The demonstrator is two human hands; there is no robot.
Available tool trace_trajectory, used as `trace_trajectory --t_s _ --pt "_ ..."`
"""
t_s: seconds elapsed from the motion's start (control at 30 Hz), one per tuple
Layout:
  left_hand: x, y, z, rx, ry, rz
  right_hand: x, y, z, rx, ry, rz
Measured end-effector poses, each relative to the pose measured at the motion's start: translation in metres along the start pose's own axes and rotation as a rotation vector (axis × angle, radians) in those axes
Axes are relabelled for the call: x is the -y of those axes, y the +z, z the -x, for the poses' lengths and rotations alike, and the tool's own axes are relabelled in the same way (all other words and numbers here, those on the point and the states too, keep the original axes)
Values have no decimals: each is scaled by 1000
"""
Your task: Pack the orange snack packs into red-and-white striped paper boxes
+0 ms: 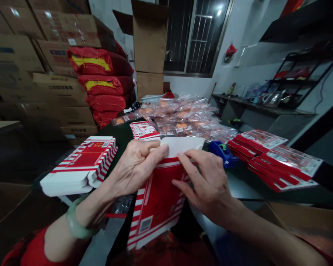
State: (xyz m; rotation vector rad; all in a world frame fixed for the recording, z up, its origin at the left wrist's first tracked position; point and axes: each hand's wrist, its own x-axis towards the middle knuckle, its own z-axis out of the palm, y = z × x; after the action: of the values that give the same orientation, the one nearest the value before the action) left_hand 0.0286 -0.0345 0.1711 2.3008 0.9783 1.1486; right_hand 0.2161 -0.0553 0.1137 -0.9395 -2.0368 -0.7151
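Note:
A red carton (161, 192) with white stripes and a white end flap (180, 146) is held up in front of me, tilted, with a barcode near its lower corner. My left hand (140, 164) pinches the carton at the flap's left corner, thumb on top. At the right side my right hand (207, 179) has its bent fingers on the carton just below the flap; its grip behind the carton is partly hidden. A stack of flat striped cartons (91, 153) lies left of my hands. Behind the held carton are more printed red-and-white cartons (144, 129).
Clear plastic packs with orange contents (183, 114) are heaped at the back of the table. A blue tape dispenser (223, 153) stands right of my hands, beside stacked red-and-white cartons (277, 159). Red bundles (105, 79) and cardboard boxes (63, 90) rise at the left.

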Motion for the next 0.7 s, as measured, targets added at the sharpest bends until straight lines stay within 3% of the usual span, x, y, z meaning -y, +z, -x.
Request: trace_trajectory --t_s 0.07,0.13,0.23,0.27,0.33,0.43,0.53,0.7 --pt "8 9 4 32 -48 47 5 4 6 163 31 -140" --pt "21 27 9 70 -95 110 14 17 15 405 142 -386" --pt "52 62 19 44 -191 360 32 50 40 662 354 -706" --pt "65 73 24 -10 -253 517 38 64 50 669 405 -751" --pt "94 93 37 -92 -329 613 52 90 74 632 490 -803" --pt "133 113 60 -309 -394 718 72 119 108 615 555 -852" --pt "156 124 79 -447 -414 825 90 131 131 614 535 -916" --pt "169 129 92 -484 -407 978 105 135 145 735 431 -1002"
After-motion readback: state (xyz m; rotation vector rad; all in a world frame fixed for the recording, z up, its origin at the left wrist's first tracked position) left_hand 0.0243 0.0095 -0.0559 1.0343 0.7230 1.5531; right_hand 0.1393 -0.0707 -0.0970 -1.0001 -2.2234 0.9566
